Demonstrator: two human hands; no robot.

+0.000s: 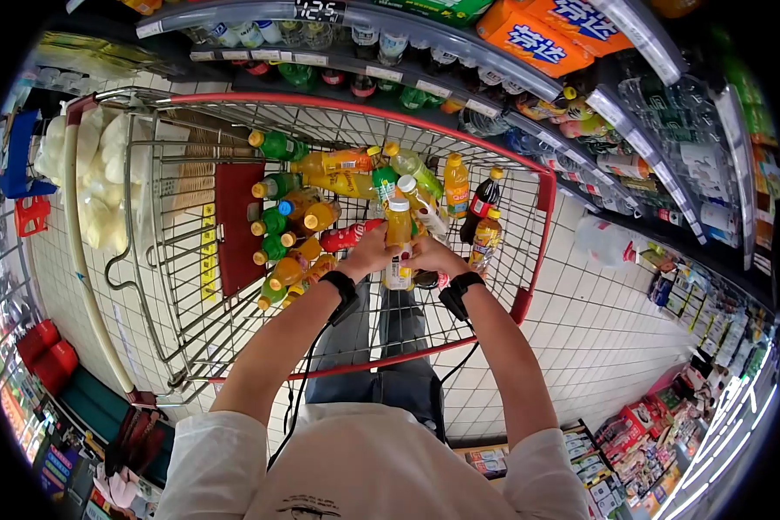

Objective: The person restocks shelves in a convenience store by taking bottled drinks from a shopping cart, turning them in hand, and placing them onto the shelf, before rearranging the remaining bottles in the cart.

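Note:
In the head view a juice bottle [398, 227] with yellow contents and a pale cap stands nearly upright over the shopping cart [542, 208]. My left hand [370, 252] is closed on its left side, and my right hand [435, 257] grips it from the right. Beside my left hand lies a red bottle [348, 236]. Another pale-capped bottle [425, 208] leans just behind the held one. Cola [482, 204] and an orange drink bottle [456, 184] stand at the cart's far right. Several green-capped bottles [273, 218] lie on their sides at the left.
Drink shelves [459, 74] run along the far side, with orange multipacks [537, 39] on top. White bags [104, 173] sit beyond the cart's handle [78, 225]. A large clear jug [605, 243] stands on the tiled floor [572, 303] at right.

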